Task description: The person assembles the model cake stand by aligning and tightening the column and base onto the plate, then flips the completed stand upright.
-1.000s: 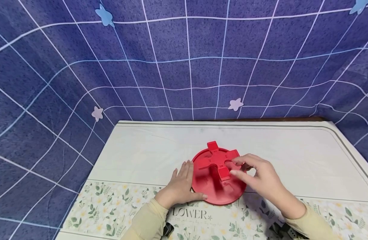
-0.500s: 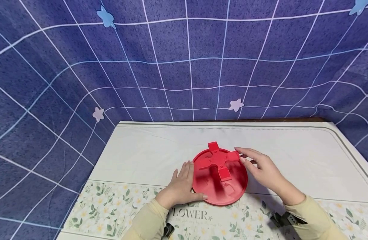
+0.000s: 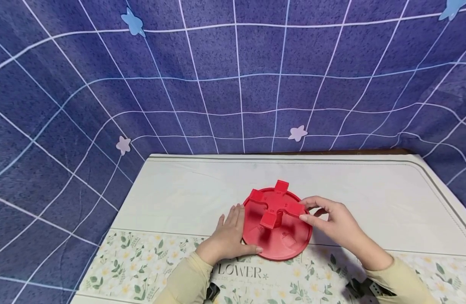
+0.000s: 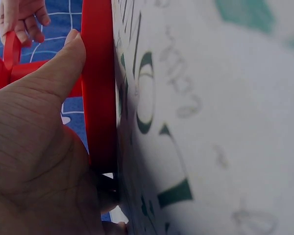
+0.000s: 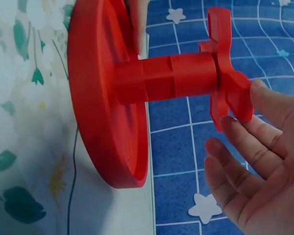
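Observation:
A red round base [image 3: 277, 249] with a raised rim lies on the table. From its middle rises a post [image 5: 159, 76], topped by a red four-armed cross-shaped handle [image 3: 274, 204] with small numbers on it. My right hand [image 3: 331, 217] pinches the end of the handle's right arm between thumb and index finger; its other fingers hang loose in the right wrist view. Along the base's left edge rests my left hand [image 3: 230, 236], its fingers extended and its thumb [image 4: 63, 63] against the near rim. The left fingertips are partly hidden in the left wrist view.
A white table cover [image 3: 195, 185] lies below, with a flowered band [image 3: 149, 257] and printed lettering along the front. Behind and to the sides hangs a blue curtain [image 3: 218, 97] with a pale grid and stars.
My right hand has shifted from the handle's front-right side to its right arm and taken hold. The handle has turned clockwise, seen from above. The left hand and the base have stayed put.

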Demonstrator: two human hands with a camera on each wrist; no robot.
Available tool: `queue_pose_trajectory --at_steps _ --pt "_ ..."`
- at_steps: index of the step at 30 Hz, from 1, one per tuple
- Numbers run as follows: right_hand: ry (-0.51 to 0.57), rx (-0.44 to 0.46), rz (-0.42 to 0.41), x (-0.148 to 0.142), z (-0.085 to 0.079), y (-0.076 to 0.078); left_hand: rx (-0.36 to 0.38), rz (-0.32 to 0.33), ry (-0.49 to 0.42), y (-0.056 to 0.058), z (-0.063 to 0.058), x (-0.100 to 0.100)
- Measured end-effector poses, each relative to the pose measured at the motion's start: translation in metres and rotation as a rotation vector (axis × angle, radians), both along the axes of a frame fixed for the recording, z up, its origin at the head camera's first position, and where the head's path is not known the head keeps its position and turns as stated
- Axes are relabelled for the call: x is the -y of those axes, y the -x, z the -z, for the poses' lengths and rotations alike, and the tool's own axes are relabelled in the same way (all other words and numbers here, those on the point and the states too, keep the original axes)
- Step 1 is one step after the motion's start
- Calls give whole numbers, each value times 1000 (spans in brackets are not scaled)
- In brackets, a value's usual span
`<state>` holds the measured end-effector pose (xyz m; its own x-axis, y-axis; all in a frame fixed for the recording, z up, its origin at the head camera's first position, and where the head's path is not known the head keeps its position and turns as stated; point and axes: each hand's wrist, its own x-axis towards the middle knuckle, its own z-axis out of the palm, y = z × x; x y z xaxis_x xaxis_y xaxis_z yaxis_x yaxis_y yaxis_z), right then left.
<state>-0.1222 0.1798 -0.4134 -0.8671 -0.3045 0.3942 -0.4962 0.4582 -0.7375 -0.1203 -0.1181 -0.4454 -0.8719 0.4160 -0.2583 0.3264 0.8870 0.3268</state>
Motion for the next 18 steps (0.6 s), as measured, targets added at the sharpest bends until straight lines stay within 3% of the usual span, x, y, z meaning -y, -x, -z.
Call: queue_pose_trajectory --at_steps 18 --pt "-142 -101 1 27 -1 -14 7 9 -28 0 1 1"
